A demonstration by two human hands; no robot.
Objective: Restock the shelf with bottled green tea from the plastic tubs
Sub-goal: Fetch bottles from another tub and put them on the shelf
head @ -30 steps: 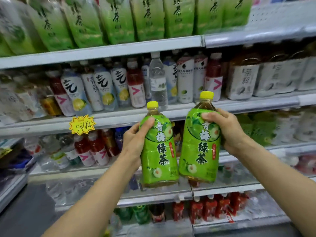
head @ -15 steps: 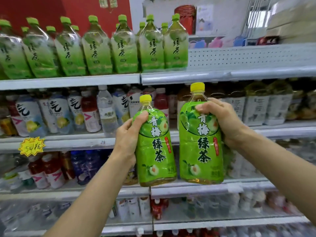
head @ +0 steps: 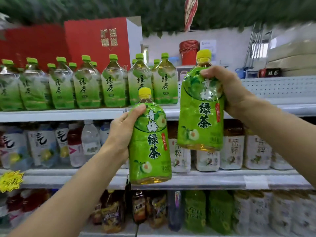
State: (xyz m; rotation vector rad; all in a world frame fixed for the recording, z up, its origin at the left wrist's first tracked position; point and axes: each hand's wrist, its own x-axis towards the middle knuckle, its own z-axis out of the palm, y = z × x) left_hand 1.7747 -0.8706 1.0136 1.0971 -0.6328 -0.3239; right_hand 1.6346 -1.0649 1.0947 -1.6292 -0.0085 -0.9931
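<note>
In the head view, the left hand [head: 125, 132] grips a large green-labelled plastic bottle of green tea with a yellow cap [head: 149, 142] by its shoulder, fingers and thumb curled round it, holding it upright in the air before the edge of the white metal top shelf [head: 68, 114]. The right hand [head: 227, 93] clasps a second, matching yellow-capped green tea bottle [head: 201, 115] near its neck, higher and just beside the first, tilted slightly. On the top shelf to the left stands a row of green-capped green tea bottles [head: 89, 84], with a red cardboard box [head: 97, 43] behind them and white-labelled drink bottles [head: 232, 151] on the shelf below.
</note>
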